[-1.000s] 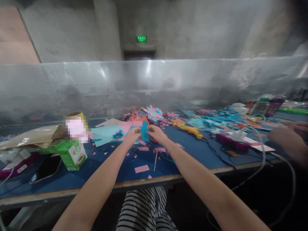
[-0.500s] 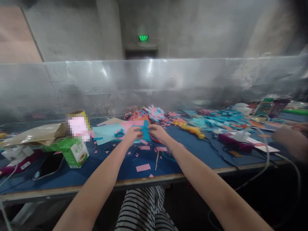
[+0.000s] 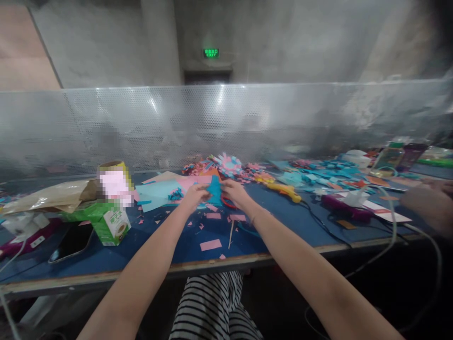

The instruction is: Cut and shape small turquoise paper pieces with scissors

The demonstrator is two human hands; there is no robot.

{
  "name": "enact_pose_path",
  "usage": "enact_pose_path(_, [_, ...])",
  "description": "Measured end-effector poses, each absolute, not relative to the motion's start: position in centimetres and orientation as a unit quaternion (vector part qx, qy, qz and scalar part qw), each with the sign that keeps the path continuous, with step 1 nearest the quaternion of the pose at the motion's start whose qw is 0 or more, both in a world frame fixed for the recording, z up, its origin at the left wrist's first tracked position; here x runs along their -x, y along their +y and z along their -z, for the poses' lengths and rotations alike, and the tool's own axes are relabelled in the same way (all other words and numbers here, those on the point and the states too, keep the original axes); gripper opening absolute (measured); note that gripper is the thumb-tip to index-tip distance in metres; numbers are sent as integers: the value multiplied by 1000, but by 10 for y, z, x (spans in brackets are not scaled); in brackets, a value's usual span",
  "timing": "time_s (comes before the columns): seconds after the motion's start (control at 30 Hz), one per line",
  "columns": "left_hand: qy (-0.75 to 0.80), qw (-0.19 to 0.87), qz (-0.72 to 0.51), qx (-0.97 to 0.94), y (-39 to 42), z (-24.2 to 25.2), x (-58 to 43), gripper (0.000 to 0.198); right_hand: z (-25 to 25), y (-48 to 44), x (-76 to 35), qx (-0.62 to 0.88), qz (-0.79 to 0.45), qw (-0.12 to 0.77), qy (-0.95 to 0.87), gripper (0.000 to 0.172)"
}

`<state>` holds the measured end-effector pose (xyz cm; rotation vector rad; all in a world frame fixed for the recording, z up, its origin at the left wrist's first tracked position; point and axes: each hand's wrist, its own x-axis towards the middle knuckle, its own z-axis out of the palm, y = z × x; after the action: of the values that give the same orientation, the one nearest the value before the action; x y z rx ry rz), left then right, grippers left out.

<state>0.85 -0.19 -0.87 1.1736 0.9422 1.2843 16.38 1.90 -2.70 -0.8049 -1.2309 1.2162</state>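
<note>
A piece of blue paper point(image 3: 214, 190) is between my two hands over the middle of the table. My left hand point(image 3: 196, 195) has its fingers closed at the paper's left edge. On the opposite edge, my right hand point(image 3: 236, 192) pinches the paper with bent fingers. Something red and curved, perhaps a scissors handle point(image 3: 228, 203), shows just under my right hand. Light blue sheets point(image 3: 154, 196) lie left of my hands with a small clump of curled blue strips point(image 3: 176, 194) on them. Behind stands a pink and blue paper flower point(image 3: 228, 164).
Pink scraps point(image 3: 211, 245) and a thin stick point(image 3: 231, 234) lie near the table edge. A yellow glue gun point(image 3: 284, 191) with a black cord is to the right, beside a purple power strip point(image 3: 345, 208). Left are a green box point(image 3: 112, 224) and a phone point(image 3: 72, 243). Another person's hand point(image 3: 426, 203) is far right.
The blue paper looks narrower between my hands, and its upper part no longer spreads sideways towards my fingers. My hands have barely shifted, and the view has tilted slightly.
</note>
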Motion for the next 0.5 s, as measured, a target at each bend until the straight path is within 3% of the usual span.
enact_pose_path(0.33, [411,578,-553,-438,0,5,-7,13,29,21,-165,355,-472,595,-544,25])
enact_pose_path(0.5, [431,612,-505,-429,-1,7,-8,23,28,18,-163,366,-465,567,-573,23])
